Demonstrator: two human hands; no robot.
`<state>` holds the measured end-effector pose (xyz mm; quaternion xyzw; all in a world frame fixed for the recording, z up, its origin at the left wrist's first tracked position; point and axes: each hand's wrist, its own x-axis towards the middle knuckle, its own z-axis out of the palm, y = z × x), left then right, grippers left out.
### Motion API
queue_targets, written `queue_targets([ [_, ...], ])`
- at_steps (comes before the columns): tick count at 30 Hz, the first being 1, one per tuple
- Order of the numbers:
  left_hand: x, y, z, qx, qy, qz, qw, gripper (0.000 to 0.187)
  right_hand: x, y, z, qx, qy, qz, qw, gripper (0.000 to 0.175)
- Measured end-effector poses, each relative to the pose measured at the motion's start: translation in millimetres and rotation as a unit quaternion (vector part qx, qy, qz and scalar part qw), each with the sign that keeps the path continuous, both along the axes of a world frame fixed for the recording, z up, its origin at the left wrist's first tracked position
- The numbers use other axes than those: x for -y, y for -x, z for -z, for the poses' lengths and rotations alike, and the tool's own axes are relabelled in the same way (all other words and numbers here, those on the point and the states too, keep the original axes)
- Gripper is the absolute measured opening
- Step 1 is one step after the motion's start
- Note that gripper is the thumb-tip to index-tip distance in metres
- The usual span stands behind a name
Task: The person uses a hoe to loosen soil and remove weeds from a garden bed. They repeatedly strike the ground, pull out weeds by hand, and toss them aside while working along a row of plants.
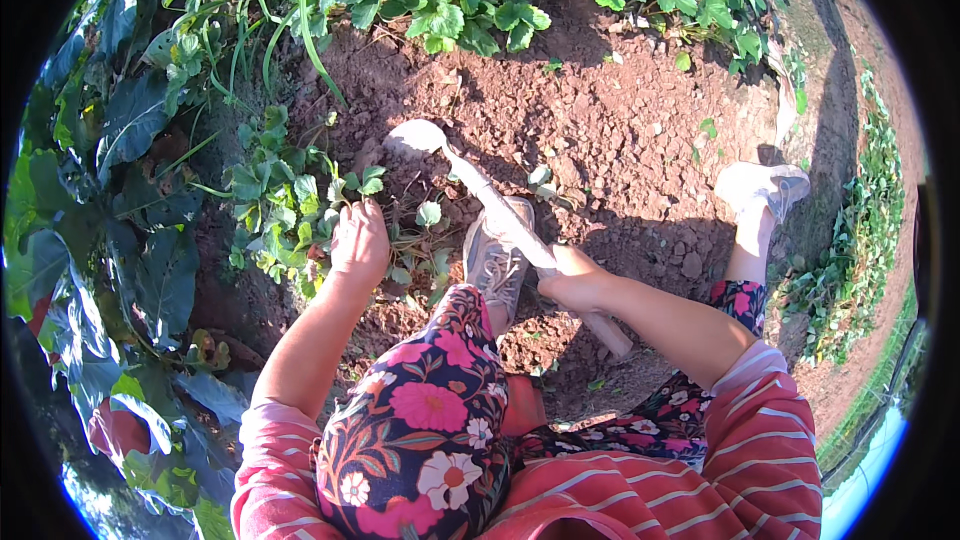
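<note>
My right hand (576, 279) is closed round the wooden handle (499, 214) of a short hoe. The handle slants from lower right to upper left, and its pale, rounded metal blade (417, 136) rests at the soil. At the left, my left hand (361, 240) touches the leaves of a low strawberry-like plant (289, 195); its fingertips are partly hidden among them, so I cannot tell whether they grip a stem. Loose reddish soil (600, 120) lies around and beyond the blade. Some leafy runners (429, 214) lie between my left hand and the near shoe.
Leafy green plants (442, 0) border the soil at the top. Large dark-leaved plants (142, 120) crowd the left side. A grey laced shoe (501, 262) stands beneath the hoe handle, another shoe (761, 187) at the right. Another plant row (870, 217) runs along the far right.
</note>
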<state>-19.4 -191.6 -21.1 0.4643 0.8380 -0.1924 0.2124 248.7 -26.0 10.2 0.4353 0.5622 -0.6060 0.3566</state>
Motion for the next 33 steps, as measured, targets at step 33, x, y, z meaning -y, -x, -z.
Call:
queue_targets([
  [33,45.0,-27.2,25.3,0.084,-0.011,0.048,0.995,0.02,-1.9,4.6,-9.9,-0.029,-0.1,-0.219,0.97,0.04],
])
